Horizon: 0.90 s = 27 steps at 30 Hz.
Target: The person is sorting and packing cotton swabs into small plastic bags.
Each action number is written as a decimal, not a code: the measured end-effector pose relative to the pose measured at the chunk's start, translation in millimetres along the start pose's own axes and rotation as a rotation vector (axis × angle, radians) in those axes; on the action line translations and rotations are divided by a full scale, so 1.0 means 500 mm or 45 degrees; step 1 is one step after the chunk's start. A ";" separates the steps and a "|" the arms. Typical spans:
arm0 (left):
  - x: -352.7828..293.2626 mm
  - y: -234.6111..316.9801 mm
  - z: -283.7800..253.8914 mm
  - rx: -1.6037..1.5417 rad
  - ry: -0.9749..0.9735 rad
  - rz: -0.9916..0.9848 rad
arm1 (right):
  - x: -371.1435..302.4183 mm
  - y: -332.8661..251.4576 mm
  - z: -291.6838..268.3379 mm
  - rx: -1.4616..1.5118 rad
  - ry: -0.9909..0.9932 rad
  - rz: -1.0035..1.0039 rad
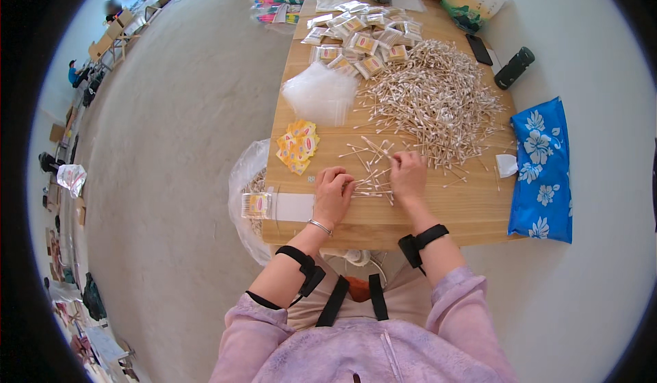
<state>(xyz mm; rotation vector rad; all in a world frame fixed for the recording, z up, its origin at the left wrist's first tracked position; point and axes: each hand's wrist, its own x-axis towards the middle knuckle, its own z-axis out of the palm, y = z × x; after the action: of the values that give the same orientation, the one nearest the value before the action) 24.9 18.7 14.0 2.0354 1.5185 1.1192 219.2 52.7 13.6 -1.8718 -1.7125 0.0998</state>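
Observation:
Loose cotton swabs (373, 171) lie scattered on the wooden table between my hands. My left hand (332, 195) is at their left side, its fingers curled together around swab ends; how many it holds is hidden. At their right side my right hand (408, 175) is closed, thumb and fingertips pinching swabs that point up to the left. A large heap of swabs (445, 99) spreads beyond my right hand. Left of my left hand lies a white strip (293, 206), with a filled clear packet of swabs (256, 206) at the table's left edge.
Orange-yellow cards (298, 145) and clear plastic bags (320, 93) lie along the left side. Filled swab packets (363, 41) pile up at the back. On the right are a blue flowered pack (543, 171), a black bottle (514, 68) and a phone (479, 49).

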 end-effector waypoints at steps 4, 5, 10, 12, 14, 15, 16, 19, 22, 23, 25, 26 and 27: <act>0.009 0.009 0.002 -0.024 0.035 0.028 | 0.008 0.028 -0.037 -0.062 0.172 0.060; 0.014 0.010 0.002 -0.044 0.075 0.028 | 0.005 0.022 -0.045 -0.063 0.169 0.063; 0.085 -0.018 0.011 0.118 0.114 0.087 | -0.043 -0.023 -0.055 0.096 -0.076 -0.344; 0.093 -0.041 0.013 0.167 0.092 0.065 | -0.065 -0.030 -0.054 0.067 -0.123 -0.284; 0.099 -0.049 0.016 0.138 -0.059 -0.021 | -0.067 -0.011 -0.053 0.026 -0.163 -0.220; 0.097 -0.051 0.017 0.136 -0.058 -0.019 | -0.063 0.017 -0.053 -0.033 -0.057 -0.166; 0.089 -0.051 0.015 0.125 -0.044 0.004 | -0.058 0.029 -0.059 -0.088 0.047 -0.112; 0.059 -0.045 0.002 0.062 -0.078 -0.008 | -0.046 0.046 -0.069 -0.199 0.155 -0.034; 0.030 -0.022 -0.008 0.018 -0.135 -0.002 | -0.040 0.030 -0.075 -0.133 0.104 -0.164; 0.021 -0.014 -0.011 0.030 -0.142 0.038 | -0.042 0.016 -0.076 -0.131 0.102 -0.167; 0.008 0.000 -0.019 0.035 -0.125 0.076 | -0.053 -0.017 -0.074 0.022 -0.230 -0.208; 0.003 0.003 -0.022 0.038 -0.110 0.118 | -0.060 -0.027 -0.069 0.023 -0.229 -0.210; -0.001 0.002 -0.024 0.038 -0.109 0.119 | -0.067 -0.033 -0.065 0.035 -0.224 -0.224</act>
<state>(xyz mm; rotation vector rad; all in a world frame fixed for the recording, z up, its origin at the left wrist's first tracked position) 16.4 15.7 22.0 2.1653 1.4204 1.0347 212.9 9.7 36.9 -1.7268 -1.9764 0.2224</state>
